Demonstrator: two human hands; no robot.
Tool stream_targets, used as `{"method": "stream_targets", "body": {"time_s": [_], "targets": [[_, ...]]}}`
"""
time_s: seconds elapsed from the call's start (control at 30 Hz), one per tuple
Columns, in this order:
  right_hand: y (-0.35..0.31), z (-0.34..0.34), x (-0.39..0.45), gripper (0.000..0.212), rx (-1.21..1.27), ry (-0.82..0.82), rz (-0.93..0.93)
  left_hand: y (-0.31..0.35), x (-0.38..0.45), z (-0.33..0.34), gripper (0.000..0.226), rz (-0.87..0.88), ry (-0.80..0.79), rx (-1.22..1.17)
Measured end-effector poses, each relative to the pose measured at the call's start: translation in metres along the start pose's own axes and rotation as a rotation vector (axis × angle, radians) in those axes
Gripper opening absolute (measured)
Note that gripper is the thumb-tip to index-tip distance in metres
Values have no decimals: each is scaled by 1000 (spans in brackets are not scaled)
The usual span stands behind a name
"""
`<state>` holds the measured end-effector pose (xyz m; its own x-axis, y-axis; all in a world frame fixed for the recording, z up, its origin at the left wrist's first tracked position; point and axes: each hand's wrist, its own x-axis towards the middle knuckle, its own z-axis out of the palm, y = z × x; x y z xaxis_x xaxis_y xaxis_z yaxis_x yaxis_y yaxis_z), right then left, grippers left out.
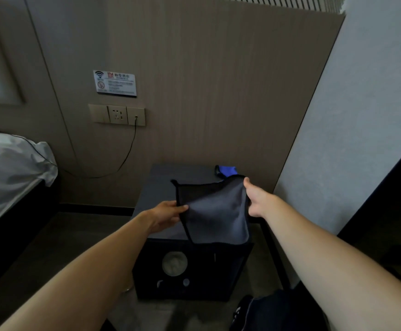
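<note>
A grey cloth (215, 211) with a black hem hangs spread between my two hands above a dark nightstand (161, 182). My left hand (165, 215) pinches its left edge with thumb and fingers. My right hand (256, 199) grips the cloth's upper right corner. The lower edge of the cloth droops over the nightstand's front. A blue cloth (227, 170) lies at the back right of the nightstand top, partly hidden behind the grey one.
A bed with white bedding (8, 173) stands at the left. A cable (123, 161) hangs from the wall socket panel (117, 115). A white wall (352, 139) rises on the right. Dark shoes and clothing (261, 311) lie on the floor.
</note>
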<state>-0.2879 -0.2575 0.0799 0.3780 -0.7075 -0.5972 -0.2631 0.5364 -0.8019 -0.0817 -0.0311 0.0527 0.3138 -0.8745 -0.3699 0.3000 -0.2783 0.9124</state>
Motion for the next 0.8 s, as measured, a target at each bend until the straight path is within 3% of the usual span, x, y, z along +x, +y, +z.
{"method": "stream_targets", "body": {"time_s": [0.1,0.13,0.2,0.23,0.37,0.47,0.6,0.7,0.8], "targets": [[5,-11,14,106,6,-41,31,5,-5,-2,26,-27,65,-6],[1,-2,-13,99,13,-42,62,6,-6,-2,28,-2,114,-7],[-6,14,-60,59,34,-98,68,8,-6,-5,41,45,222,-35],[-8,17,-72,51,40,-146,50,9,-7,-8,48,57,238,-63],[-11,12,-72,79,47,-219,-53,14,-14,-19,52,75,109,-47],[-11,7,-65,86,-51,-246,-167,18,-19,-24,53,93,34,22],[-9,3,-66,84,-327,-219,-288,23,-25,-25,47,125,32,97],[-9,4,-68,71,-483,-86,-358,20,-22,-26,35,167,108,215],[-10,5,-68,55,-485,63,-422,17,-18,-24,25,202,182,315]]}}
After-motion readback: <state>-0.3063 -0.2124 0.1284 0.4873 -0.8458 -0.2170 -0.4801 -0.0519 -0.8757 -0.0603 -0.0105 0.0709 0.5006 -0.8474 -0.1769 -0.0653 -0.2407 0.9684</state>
